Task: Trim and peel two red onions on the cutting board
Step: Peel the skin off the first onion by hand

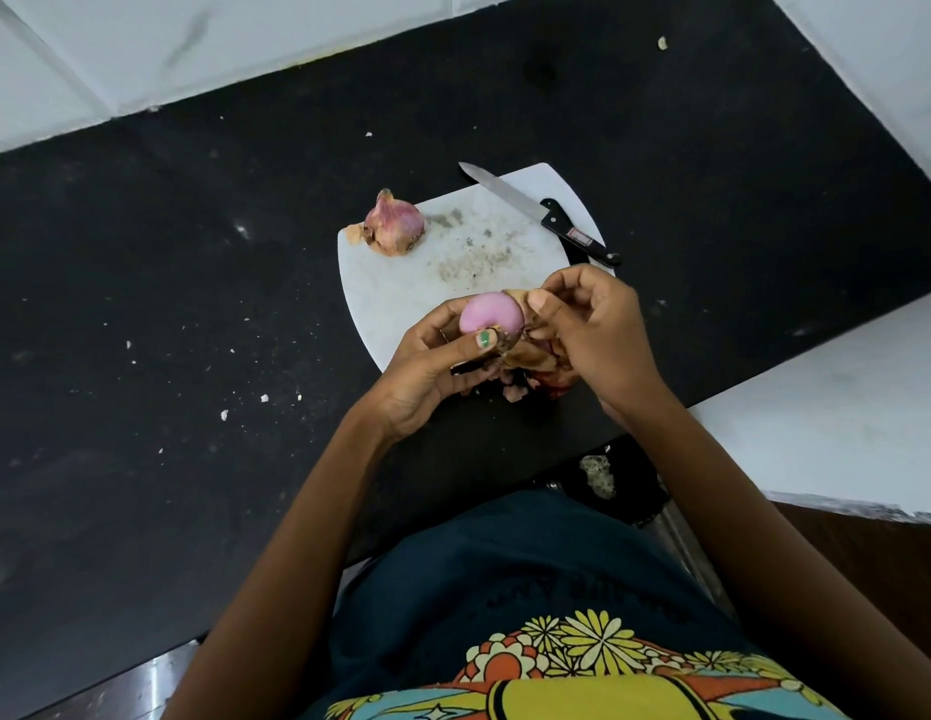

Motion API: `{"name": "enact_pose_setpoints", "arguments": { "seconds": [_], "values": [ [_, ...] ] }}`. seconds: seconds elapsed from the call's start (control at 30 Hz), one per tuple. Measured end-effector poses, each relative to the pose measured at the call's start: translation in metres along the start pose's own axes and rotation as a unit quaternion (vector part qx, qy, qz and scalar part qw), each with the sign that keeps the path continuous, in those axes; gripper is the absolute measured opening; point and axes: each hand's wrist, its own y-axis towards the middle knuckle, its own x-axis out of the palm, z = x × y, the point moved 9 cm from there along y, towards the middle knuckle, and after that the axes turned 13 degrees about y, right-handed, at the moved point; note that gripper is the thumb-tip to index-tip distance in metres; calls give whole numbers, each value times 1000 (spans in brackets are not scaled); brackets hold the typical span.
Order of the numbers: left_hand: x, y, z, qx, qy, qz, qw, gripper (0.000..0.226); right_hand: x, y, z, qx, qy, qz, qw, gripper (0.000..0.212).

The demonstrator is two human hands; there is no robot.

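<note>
Pink, smooth half-peeled red onion (492,317): likely slippery, cupped in left hand (432,366); right hand (590,324) pinching papery brown skin (530,356).

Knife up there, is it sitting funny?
A bit. The knife lies slanted across the cutting board's far corner, its blade tip and its handle end both poking past the edges onto the dark counter.

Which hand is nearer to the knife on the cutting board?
The right hand. It is just below the handle end of the knife, not touching it. The left hand is farther away, lower and to the left, holding the onion.
</note>
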Motion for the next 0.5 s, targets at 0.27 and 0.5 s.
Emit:
{"name": "enact_pose_setpoints", "arguments": {
  "seconds": [0.27, 0.5],
  "values": [
    [10, -1, 1, 3, -69, -52, 996, 76, -8, 2, 26, 87, 148, 73, 982, 7],
    [11, -6, 5, 9, -136, -81, 987, 83, -33, 8, 33, 67, 104, 128, 984, 9]
  ]
}}
